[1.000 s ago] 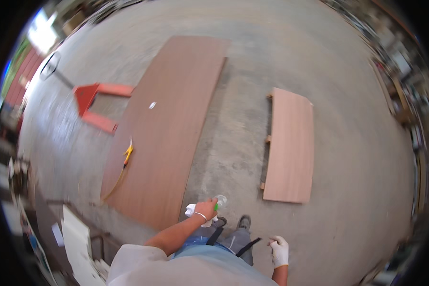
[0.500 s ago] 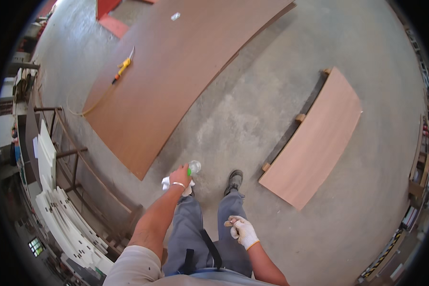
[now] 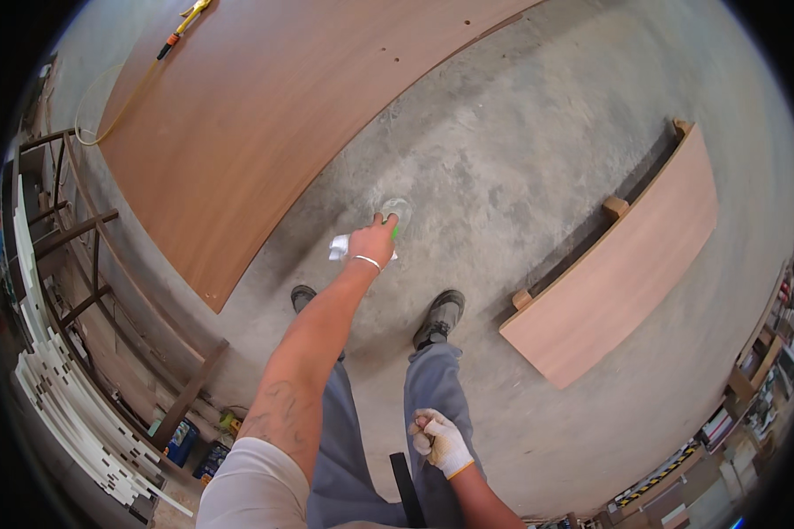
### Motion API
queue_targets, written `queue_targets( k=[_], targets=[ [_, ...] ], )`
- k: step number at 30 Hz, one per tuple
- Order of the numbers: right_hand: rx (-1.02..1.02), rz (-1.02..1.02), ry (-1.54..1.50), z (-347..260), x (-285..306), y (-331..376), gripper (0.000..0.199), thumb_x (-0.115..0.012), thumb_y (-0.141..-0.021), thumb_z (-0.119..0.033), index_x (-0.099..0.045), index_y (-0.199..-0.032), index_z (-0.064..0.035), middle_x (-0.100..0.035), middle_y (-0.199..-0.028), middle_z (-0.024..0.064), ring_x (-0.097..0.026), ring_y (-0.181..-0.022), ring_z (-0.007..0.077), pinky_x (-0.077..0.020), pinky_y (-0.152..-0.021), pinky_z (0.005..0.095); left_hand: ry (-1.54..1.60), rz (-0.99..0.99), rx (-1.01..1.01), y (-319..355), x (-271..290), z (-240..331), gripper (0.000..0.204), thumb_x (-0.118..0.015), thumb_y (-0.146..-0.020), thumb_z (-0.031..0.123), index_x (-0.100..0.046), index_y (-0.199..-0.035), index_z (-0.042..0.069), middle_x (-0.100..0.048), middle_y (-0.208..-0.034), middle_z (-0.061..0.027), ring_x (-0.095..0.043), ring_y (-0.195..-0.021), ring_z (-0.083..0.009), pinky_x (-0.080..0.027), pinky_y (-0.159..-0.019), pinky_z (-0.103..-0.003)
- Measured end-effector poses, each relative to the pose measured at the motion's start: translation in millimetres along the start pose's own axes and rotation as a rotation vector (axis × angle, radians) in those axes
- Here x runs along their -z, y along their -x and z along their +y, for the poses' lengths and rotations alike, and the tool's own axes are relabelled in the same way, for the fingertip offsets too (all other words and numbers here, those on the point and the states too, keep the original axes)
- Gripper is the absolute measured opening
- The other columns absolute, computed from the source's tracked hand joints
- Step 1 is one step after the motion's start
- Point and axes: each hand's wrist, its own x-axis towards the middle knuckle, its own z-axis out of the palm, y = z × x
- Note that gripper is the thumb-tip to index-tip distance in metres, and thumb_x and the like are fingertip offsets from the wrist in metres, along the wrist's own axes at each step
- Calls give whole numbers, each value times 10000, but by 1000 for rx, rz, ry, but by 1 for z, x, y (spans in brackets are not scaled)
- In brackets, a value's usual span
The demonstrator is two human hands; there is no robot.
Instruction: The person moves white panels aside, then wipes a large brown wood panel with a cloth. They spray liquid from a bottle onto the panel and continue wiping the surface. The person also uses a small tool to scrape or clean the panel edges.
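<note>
Stretched out ahead of me, my left hand (image 3: pixel 372 243) is bare, with a white band at its wrist. Its fingers are closed round a clear bottle (image 3: pixel 399 210) that shows a bit of green. A bunched white cloth (image 3: pixel 338 248) is also in this hand, sticking out on its left side. My right hand (image 3: pixel 439 443) wears a white work glove with bare fingertips showing. It is held by my right thigh, its fingers curled together; what they hold, if anything, is hidden.
A large brown wood panel (image 3: pixel 265 115) spans the upper left, with a yellow air blow gun (image 3: pixel 185 25) on it. A smaller panel (image 3: pixel 622 264) rests on wooden blocks at right. At left are a metal rack (image 3: pixel 84 225) and stacked white strips (image 3: pixel 71 414).
My left hand has reached farther forward with the bottle and cloth. The view has shifted, bringing the large panel higher and leftward. My right hand stays curled near my thigh.
</note>
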Motion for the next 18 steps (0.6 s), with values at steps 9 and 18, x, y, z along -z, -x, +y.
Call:
queue_targets(
  k=[9,18],
  targets=[
    [-22,44,78,-1,-45,-27,356,-474,-826,95,-563,-1169,61,-640,-980,232,-427,-481,112,-309,-431,235,45,-7,18,-41,-6,-5,450,-657,-810,136,-481,-1225,127,-583,-1133,-154,-697,-868,-362,-565,-736,-462],
    [-26,157,289,6,-67,-50,357,-483,-838,76,-587,-1177,42,-660,-896,161,-427,-451,87,-294,-399,227,231,-2,119,-25,-2,-27,593,-581,-832,131,-400,-1395,87,-596,-1215,-189,-685,-946,-375,-549,-788,-479]
  ],
)
